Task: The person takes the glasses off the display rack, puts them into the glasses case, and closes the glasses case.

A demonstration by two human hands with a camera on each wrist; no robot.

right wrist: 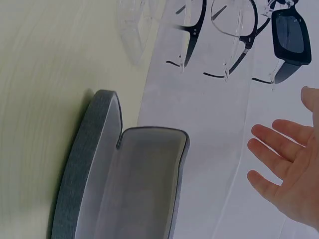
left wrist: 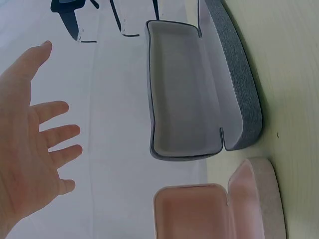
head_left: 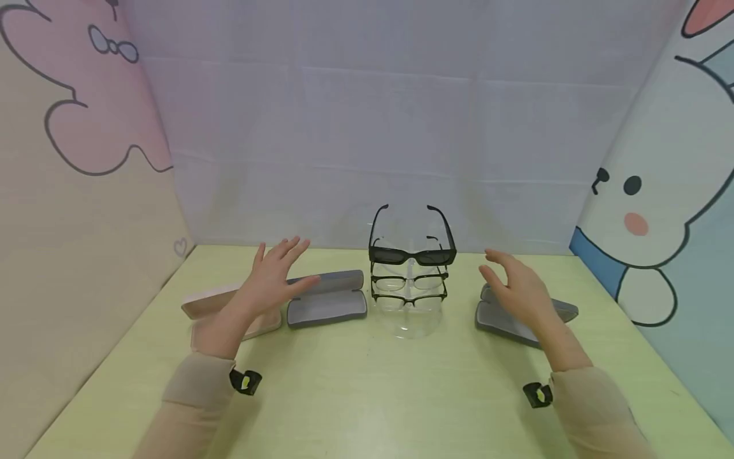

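My left hand (head_left: 266,280) is raised with spread fingers and holds nothing; behind it stand a pink glasses case (left wrist: 192,209) and a grey glasses case (head_left: 327,306), both with raised lids. On the right, my right hand (head_left: 518,287) hovers with loosely bent fingers, holding nothing, over another grey glasses case (right wrist: 144,184) that is also open. Between the hands, a clear stand (head_left: 410,328) bears black sunglasses (head_left: 413,256) at the top, with dark-framed glasses (head_left: 409,280) and half-rim glasses (head_left: 410,301) below.
The pale yellow-green table (head_left: 373,395) reaches back to a white cloth backdrop (head_left: 373,127). Side panels carry a pink cartoon (head_left: 92,121) on the left and a white cartoon rabbit (head_left: 659,159) on the right. Dark bands sit at both sleeve cuffs.
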